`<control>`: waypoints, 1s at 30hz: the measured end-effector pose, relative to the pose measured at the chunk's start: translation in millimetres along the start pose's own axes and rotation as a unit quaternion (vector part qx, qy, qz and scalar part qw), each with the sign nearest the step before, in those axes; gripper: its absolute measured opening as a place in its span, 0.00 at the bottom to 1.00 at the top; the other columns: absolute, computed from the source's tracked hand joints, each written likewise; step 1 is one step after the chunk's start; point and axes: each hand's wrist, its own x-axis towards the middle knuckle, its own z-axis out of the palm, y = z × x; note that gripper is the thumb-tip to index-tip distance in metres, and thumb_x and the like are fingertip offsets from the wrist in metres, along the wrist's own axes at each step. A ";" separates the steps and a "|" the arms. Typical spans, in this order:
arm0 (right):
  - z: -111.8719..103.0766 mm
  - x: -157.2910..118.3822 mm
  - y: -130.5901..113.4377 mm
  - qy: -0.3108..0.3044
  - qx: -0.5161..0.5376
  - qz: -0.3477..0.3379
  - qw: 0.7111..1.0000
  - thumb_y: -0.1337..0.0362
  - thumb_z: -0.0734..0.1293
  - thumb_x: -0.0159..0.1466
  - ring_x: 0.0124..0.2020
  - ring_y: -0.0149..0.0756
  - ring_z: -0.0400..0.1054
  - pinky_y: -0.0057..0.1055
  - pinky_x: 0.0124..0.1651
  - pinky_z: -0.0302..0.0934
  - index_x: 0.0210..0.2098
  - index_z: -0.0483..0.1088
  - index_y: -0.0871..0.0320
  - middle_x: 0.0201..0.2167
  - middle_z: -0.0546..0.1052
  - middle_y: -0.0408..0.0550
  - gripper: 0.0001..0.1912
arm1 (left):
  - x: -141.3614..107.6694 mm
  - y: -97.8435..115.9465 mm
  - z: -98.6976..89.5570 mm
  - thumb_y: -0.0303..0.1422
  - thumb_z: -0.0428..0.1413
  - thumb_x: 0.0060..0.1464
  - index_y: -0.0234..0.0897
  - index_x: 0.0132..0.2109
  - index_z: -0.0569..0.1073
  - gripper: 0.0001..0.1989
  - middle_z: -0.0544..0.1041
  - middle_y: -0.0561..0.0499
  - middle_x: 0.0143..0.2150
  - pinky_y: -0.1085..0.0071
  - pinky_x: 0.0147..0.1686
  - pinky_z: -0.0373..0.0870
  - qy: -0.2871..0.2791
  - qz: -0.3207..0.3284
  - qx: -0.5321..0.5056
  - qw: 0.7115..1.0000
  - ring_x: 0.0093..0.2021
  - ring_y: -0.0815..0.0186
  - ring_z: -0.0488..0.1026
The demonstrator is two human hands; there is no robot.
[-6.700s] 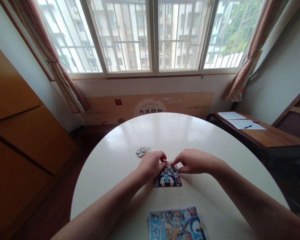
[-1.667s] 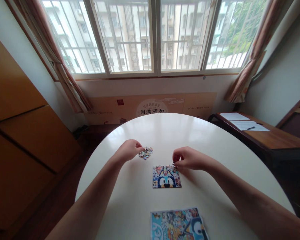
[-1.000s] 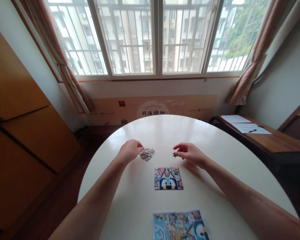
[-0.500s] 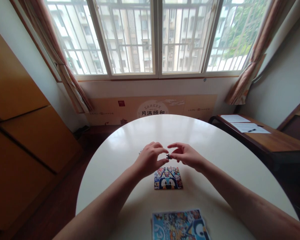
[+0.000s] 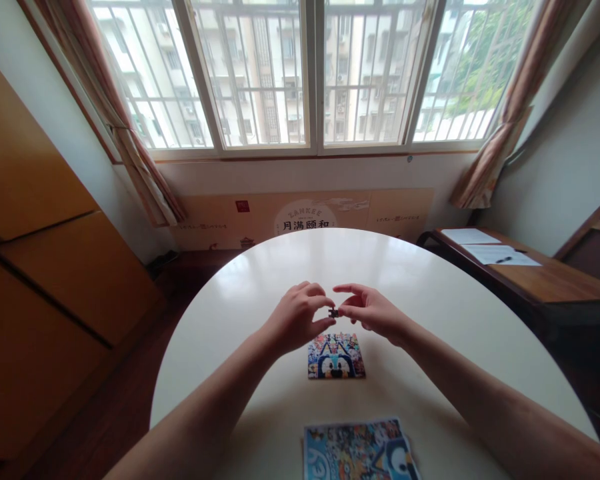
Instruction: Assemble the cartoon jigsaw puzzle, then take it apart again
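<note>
A small dark jigsaw puzzle piece (image 5: pixel 333 313) is held up above the white round table (image 5: pixel 220 373). My left hand (image 5: pixel 297 317) pinches it between thumb and forefinger from the left side. From the right, the thumb and bent fingers of my right hand (image 5: pixel 373 310) close on its edge, the forefinger stretched out above. Just below the hands lies a partly assembled jigsaw puzzle (image 5: pixel 336 360), a colourful crowd with a blue dog's face. Nearer to me is a printed picture (image 5: pixel 357 450) with the same dog, cut off by the lower frame edge.
A wooden side bench (image 5: pixel 555 273) at the right bears white papers (image 5: pixel 500 255) and a pen. Wooden cabinets (image 5: pixel 55 280) stand at the left. A barred window (image 5: pixel 310 80) with tied curtains (image 5: pixel 140 160) and a printed cardboard panel (image 5: pixel 205 213) are beyond the table.
Both hands have shifted very slightly left with the puzzle piece, which appears turned a little. The assembled puzzle and the printed picture lie as before.
</note>
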 end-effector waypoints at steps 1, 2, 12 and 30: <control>-2.0 0.6 1.0 0.020 -0.024 -0.017 0.999 0.56 0.70 0.60 0.30 0.33 0.67 0.29 0.29 0.60 0.59 0.66 0.57 0.34 0.78 0.48 0.29 | -0.4 -5.7 -1.4 0.34 0.64 0.54 0.40 0.42 0.80 0.09 0.78 0.46 0.42 0.58 0.46 0.71 0.011 -0.013 0.005 1.000 0.43 0.57 0.73; -4.7 1.4 2.9 0.047 -0.055 -0.036 0.997 0.57 0.69 0.61 0.30 0.34 0.68 0.31 0.32 0.62 0.59 0.66 0.56 0.35 0.78 0.48 0.28 | -1.1 -13.1 -3.4 0.34 0.64 0.54 0.39 0.42 0.80 0.08 0.78 0.46 0.41 0.59 0.45 0.71 0.025 -0.031 0.012 0.999 0.42 0.57 0.73; -30.6 20.6 52.1 0.181 -0.384 -0.121 0.897 0.68 0.63 0.61 0.47 0.45 0.70 0.41 0.55 0.61 0.54 0.72 0.58 0.44 0.78 0.53 0.21 | -14.6 -75.8 -15.2 0.37 0.58 0.57 0.37 0.43 0.81 0.11 0.79 0.43 0.42 0.57 0.47 0.71 0.024 -0.167 0.042 0.985 0.44 0.54 0.74; -31.2 25.8 53.8 0.175 -0.402 -0.093 0.894 0.68 0.64 0.61 0.52 0.44 0.69 0.40 0.59 0.58 0.49 0.76 0.54 0.50 0.78 0.50 0.17 | -16.7 -66.4 0.8 0.36 0.57 0.56 0.42 0.44 0.81 0.11 0.75 0.41 0.56 0.52 0.59 0.65 -0.057 -0.160 0.022 0.985 0.59 0.50 0.69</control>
